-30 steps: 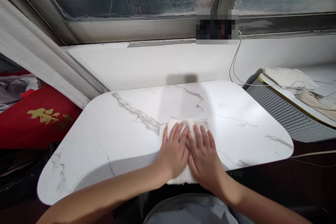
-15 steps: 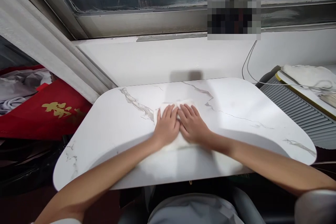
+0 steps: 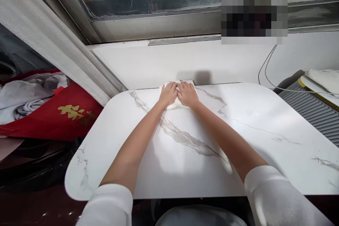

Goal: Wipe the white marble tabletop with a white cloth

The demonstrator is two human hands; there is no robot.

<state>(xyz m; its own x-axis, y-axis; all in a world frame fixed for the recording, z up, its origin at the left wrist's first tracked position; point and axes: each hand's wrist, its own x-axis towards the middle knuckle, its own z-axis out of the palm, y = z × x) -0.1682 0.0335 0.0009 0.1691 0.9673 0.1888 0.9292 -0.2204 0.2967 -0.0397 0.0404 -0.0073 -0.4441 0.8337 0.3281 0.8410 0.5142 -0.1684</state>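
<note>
A white cloth lies bunched at the far edge of the white marble-patterned table, close to the wall. Flat on its left part rests my left hand, fingers stretched forward. My right hand presses on the right part of the cloth, with its fingers also extended. The two hands are side by side and their thumbs nearly meet. Much of the cloth is hidden beneath them. Both arms reach straight out over the tabletop.
Behind the table rises a white wall below a window frame. On the left is a red bag with grey and white fabric. A thin cable hangs at the right, near a grey ribbed unit.
Both hands have slid the cloth forward from the table's middle to its far edge. My arms are now stretched out further, and the view has shifted slightly.
</note>
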